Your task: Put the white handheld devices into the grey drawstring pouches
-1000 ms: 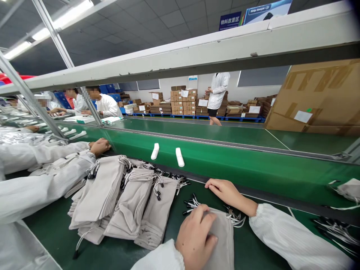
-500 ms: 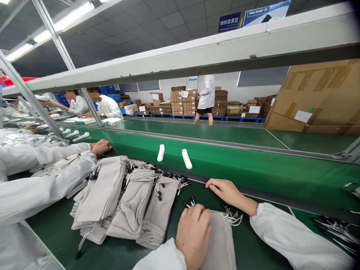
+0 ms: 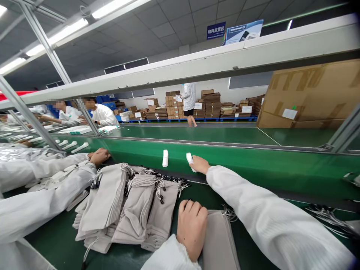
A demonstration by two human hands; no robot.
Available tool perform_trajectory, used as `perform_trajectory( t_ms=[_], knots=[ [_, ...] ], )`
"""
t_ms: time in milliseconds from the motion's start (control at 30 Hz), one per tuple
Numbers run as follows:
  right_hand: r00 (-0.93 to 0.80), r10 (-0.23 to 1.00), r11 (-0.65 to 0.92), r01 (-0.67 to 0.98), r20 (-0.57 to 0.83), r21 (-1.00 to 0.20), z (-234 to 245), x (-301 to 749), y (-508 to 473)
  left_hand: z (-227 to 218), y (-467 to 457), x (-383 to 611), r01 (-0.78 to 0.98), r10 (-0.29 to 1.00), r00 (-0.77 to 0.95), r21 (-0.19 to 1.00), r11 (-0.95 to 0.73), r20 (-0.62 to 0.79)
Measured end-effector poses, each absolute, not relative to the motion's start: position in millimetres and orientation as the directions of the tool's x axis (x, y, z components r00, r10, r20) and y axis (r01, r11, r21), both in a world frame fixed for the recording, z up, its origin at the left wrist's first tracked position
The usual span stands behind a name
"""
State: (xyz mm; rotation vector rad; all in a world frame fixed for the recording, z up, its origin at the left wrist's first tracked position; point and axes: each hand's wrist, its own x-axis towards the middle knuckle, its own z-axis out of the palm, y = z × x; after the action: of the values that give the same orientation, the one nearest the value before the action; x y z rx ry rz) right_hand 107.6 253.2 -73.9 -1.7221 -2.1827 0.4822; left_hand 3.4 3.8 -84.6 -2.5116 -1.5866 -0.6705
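Note:
My right hand [image 3: 200,164] reaches across the green conveyor belt [image 3: 267,168], its fingers over a white oblong plastic item [image 3: 189,159]. A matching white item [image 3: 165,158] stands just to its left, apart from my hand. My left hand [image 3: 192,228] lies curled on the edge of a grey drawstring pouch [image 3: 219,245] on the dark green bench [image 3: 53,234]. Beside that hand lie stacked grey pouches [image 3: 133,210], their white cords ending in black tips. The lower part of the nearest pouch runs out of view.
A co-worker's white-sleeved arms and hand [image 3: 99,156] lie at the left, beside the stacks. More white cords [image 3: 329,219] lie at the right. A white overhead rail [image 3: 180,71] crosses above the belt. A large cardboard box [image 3: 309,97] and stacked cartons [image 3: 210,107] stand beyond it.
My right hand has left the belt's near edge and stretched forward onto the white item. My left hand stays on the pouch. The standing person has moved left, and the view has shifted.

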Motion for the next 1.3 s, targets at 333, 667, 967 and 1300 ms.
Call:
perform_trajectory(
  t_ms=[333,667,967,1300],
  knots=[
    [-0.203,0.974,0.215,0.682,0.101,-0.699,-59.9,115.6,228.7,-68.0,2.7,-5.3,0.578,0.772,0.400,0.518,-0.631,0.494],
    [-0.290,0.948,0.014,-0.371,0.131,-0.929,-12.5,188.9,112.2,-55.6,4.6,1.6,0.096,0.935,0.230,0.950,-0.297,0.270],
    [-0.366,0.877,0.219,-0.274,0.312,-0.937,-14.7,184.3,47.8,-26.2,-2.0,10.1,0.013,0.939,0.110,0.944,-0.329,0.326],
    [-0.646,0.733,0.461,0.240,0.215,-0.854,7.9,200.2,38.0,-12.6,-0.8,10.5,0.113,0.910,-0.033,0.907,-0.407,0.413]
  ],
)
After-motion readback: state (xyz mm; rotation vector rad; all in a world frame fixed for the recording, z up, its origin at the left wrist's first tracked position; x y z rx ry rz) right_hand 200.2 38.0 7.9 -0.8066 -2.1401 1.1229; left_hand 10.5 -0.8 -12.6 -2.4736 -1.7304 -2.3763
